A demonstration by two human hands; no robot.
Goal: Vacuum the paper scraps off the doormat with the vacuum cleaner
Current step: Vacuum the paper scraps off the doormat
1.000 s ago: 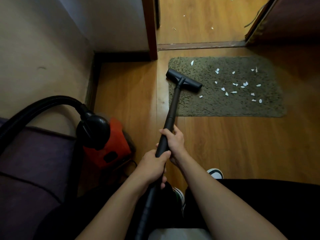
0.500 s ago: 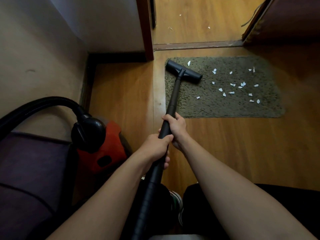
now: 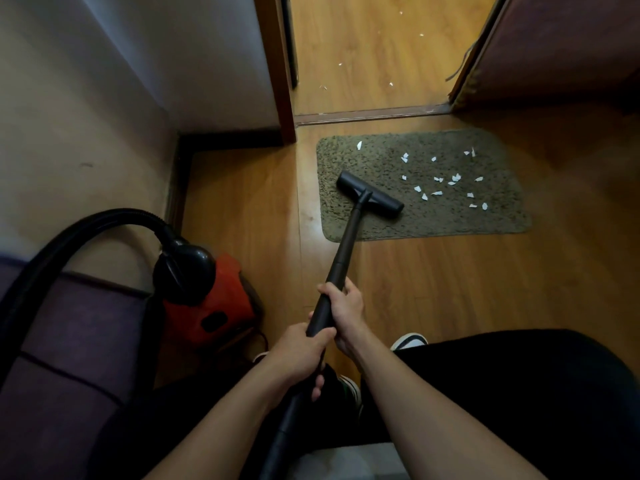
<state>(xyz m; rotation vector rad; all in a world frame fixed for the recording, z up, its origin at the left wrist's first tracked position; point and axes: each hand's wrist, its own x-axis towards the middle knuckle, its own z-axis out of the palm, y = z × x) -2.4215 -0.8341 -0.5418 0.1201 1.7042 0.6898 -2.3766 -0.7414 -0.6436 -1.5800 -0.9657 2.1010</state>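
Both hands, left hand (image 3: 300, 353) near, right hand (image 3: 344, 311) farther, clasp the vacuum wand (image 3: 346, 244) | nozzle (image 3: 370, 199) on doormat (image 3: 381, 223) left | paper scraps (image 3: 443, 181) lie right: sweep rightward, nozzle flat.

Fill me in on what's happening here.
A person is vacuuming a doormat. Both hands grip the black wand, the right hand ahead of the left hand. The floor head sits on the mat's left part. White paper scraps lie to its right, not picked up. The red canister stands at the person's left.
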